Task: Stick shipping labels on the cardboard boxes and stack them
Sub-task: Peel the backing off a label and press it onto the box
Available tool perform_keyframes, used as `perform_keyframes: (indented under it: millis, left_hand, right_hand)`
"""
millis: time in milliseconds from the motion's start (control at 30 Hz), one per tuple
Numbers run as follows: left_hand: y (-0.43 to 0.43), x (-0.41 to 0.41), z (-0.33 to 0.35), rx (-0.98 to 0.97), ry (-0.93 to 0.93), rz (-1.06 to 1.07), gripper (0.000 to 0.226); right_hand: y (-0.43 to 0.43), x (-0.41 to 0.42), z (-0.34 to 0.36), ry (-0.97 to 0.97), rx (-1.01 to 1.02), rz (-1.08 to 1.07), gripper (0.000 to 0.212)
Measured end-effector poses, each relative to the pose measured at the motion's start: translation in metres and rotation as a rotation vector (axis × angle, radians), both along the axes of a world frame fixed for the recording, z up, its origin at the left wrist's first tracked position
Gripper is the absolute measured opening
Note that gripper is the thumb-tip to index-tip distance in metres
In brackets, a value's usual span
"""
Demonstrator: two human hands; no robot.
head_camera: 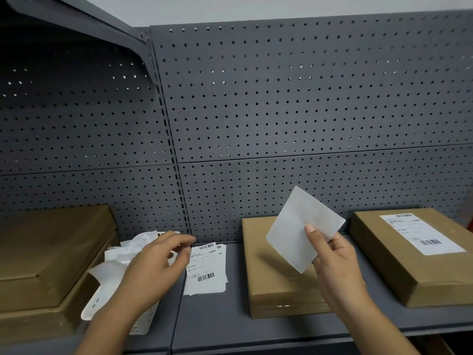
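My right hand pinches a blank-looking white label sheet and holds it up over an unlabelled cardboard box lying flat on the grey shelf. To the right lies a second cardboard box with a printed shipping label stuck on its top. My left hand hovers with loosely curled fingers over a white basket of crumpled backing papers, holding nothing that I can see. A small pile of printed shipping labels lies on the shelf between the basket and the unlabelled box.
A stack of flat cardboard boxes fills the left end of the shelf. A dark grey pegboard wall rises behind everything. An upper shelf bracket juts out at top left. The shelf's front edge runs along the bottom.
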State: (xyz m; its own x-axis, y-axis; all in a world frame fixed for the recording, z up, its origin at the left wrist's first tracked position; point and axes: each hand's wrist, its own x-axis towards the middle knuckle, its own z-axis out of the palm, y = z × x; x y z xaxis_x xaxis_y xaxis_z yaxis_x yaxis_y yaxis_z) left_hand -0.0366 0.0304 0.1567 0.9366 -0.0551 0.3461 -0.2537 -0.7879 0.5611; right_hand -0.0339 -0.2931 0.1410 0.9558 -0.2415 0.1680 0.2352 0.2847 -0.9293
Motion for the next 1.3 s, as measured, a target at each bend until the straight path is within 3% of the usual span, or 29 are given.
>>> perform_keyframes:
  millis: [133,300,433,633,733,800,867,933,1000,1067,1200,1300]
  left_hand:
    - [-0.036,-0.003,-0.001,-0.369,0.103,-0.075,0.024]
    - [-0.093,-0.003,0.015,-1.005,0.407,-0.158,0.027]
    - [-0.119,0.002,0.019,-1.271,0.592,-0.231,0.04]
    - [-0.136,0.01,0.016,-1.275,0.584,-0.261,0.029]
    - [-0.143,0.012,0.013,-1.204,0.492,-0.226,0.03]
    - [-0.145,0.014,0.01,-1.152,0.399,-0.218,0.031]
    - [-0.147,0.015,0.008,-1.13,0.313,-0.228,0.033]
    - [-0.15,0.015,0.007,-1.122,0.273,-0.26,0.035]
    - [-0.152,0.015,0.007,-1.124,0.256,-0.288,0.035]
    - [-0.151,0.015,0.007,-1.095,0.241,-0.296,0.033]
    - [-0.148,0.016,0.005,-0.909,0.26,-0.34,0.027]
    - [-0.15,0.02,0.005,-0.748,0.198,-0.364,0.028]
  right_hand:
    - [-0.002,-0.001,0.006,-0.091,-0.131,0.06,0.031]
    - [-0.019,-0.004,0.018,-0.461,-0.631,0.224,0.033]
    - [-0.033,0.001,0.017,-0.617,-0.959,0.212,0.044]
    - [-0.04,-0.005,0.018,-0.719,-1.239,0.171,0.041]
    - [-0.045,-0.01,0.013,-0.639,-1.195,0.189,0.049]
    - [-0.048,-0.012,0.007,-0.533,-1.029,0.177,0.059]
    - [-0.046,-0.014,0.004,-0.381,-0.689,0.205,0.071]
    - [-0.038,-0.012,0.003,-0.212,-0.252,0.227,0.058]
    - [-0.03,-0.006,0.003,-0.047,-0.036,0.236,0.036]
    - [-0.025,-0.004,0.003,-0.014,-0.043,0.247,0.031]
    - [-0.035,-0.003,0.003,-0.12,-0.191,0.113,0.06]
    - [-0.046,0.0,0.005,-0.122,-0.357,0.191,0.05]
